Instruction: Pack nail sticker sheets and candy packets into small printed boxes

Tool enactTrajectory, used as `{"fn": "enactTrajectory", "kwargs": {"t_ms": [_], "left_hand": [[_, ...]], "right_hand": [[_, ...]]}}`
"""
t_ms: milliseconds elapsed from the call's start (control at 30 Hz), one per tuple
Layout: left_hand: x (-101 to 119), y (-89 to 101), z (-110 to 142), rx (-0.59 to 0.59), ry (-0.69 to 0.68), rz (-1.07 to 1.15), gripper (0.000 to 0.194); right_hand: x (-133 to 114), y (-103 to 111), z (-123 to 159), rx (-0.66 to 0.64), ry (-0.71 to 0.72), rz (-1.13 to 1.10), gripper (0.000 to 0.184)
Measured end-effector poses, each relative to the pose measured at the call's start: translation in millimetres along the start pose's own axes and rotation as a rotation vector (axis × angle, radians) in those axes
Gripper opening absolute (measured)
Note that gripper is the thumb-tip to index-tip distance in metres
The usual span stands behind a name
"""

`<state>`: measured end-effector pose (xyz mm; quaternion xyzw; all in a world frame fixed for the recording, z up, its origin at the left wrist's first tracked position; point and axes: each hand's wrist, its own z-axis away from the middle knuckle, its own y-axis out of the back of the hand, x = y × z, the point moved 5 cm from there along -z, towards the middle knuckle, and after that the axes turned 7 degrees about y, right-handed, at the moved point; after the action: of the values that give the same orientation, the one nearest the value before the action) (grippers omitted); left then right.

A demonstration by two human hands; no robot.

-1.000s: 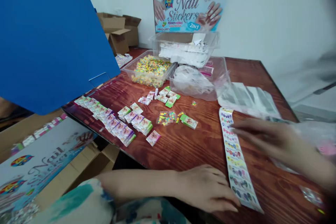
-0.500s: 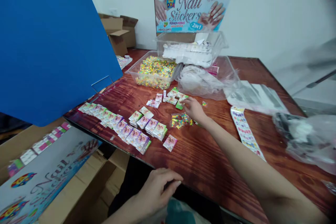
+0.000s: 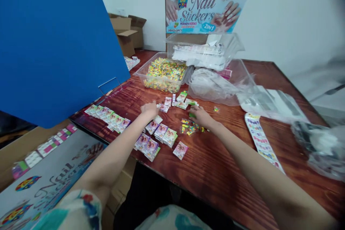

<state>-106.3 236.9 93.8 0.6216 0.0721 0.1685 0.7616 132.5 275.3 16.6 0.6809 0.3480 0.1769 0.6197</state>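
1. While both your arms stretch forward over the table (image 3: pixel 215 172), the step in hand looks like reaching in among the small cartons (image 3: pixel 182 96), which lie loosely between your two hands.

2. Your left hand (image 3: pixel 150 108) is just beside the pink-and-white carton (image 3: pixel 163 108) at the near left of that loose group. Its fingers are bent and mostly hidden, so you cannot tell from here whether they pinch anything.

3. Your right hand (image 3: pixel 201 115) is at the group's right side, fingers curled down over a green carton (image 3: pixel 192 115). Contact seems likely, but a firm pinch cannot be made out.

4. Just below that hand lie the candy sachets (image 3: pixel 188 128); nearer you stand the carton stacks (image 3: pixel 169 137), with a single pink carton (image 3: pixel 180 150) apart on their right.

5. Picking up from here would call for bringing thumb and fingertips onto one carton's edges, squeezing lightly since the card looks thin, and keeping your right wrist clear of the sachets and your left forearm off the stacks.
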Motion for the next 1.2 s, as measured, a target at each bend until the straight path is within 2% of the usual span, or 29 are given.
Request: {"fn": "enactTrajectory", "kwargs": {"t_ms": [67,133,233,333,400,500,567,667,767,833,900,1000,1033,1067,1133,1167,1200], "left_hand": [[6,-7.3,-20,-0.077,0.005,-0.038,0.050],[16,-17.4,-27,-0.120,-0.033,-0.051,0.056],[39,-31.2,-26,-0.122,-0.095,-0.047,0.071],[73,-43.4,-19,-0.124,-0.186,-0.034,0.076],[97,-49.6,-12,-0.143,-0.265,-0.025,0.074],[121,-49.0,-4,-0.119,-0.328,-0.007,0.053],[124,-41.2,-6,-0.040,-0.286,0.003,0.045],[115,-29.3,-20,0.070,-0.145,0.004,0.051],[110,-31.3,-32,0.032,-0.081,-0.002,0.058],[115,-36.8,-30,-0.026,-0.134,0.002,0.053],[125,-41.1,-15,-0.069,-0.222,0.005,0.046],[140,-40.6,32,-0.030,-0.364,0.022,0.046],[146,-37.0,55,0.061,-0.481,0.068,0.050],[152,-37.7,82,0.077,-0.650,0.122,0.055],[158,-48.8,136,-0.037,-0.955,0.220,0.068],[157,-57.2,157,-0.101,-1.002,0.247,0.073],[154,-67.0,174,-0.172,-0.986,0.269,0.073]], "right_hand": [[7,3,9,0.025,0.016,-0.026,0.032],[16,7,20,0.060,0.017,-0.055,0.033],[28,14,39,0.096,0.008,-0.096,0.031],[34,24,60,0.119,-0.003,-0.123,0.032],[34,34,76,0.163,-0.017,-0.165,0.033],[35,55,104,0.323,-0.107,-0.255,0.033],[38,68,125,0.458,-0.215,-0.291,0.031],[44,83,155,0.634,-0.368,-0.393,0.030],[47,89,179,0.744,-0.476,-0.571,0.033],[44,90,192,0.761,-0.528,-0.666,0.035],[35,88,202,0.737,-0.557,-0.737,0.035],[8,76,212,0.666,-0.578,-0.855,0.036],[-4,70,214,0.640,-0.588,-0.902,0.036],[-18,65,215,0.620,-0.597,-0.949,0.037],[-46,59,214,0.574,-0.570,-1.021,0.034],[-58,58,213,0.548,-0.534,-1.044,0.032],[-68,59,213,0.506,-0.485,-1.059,0.029]]}}
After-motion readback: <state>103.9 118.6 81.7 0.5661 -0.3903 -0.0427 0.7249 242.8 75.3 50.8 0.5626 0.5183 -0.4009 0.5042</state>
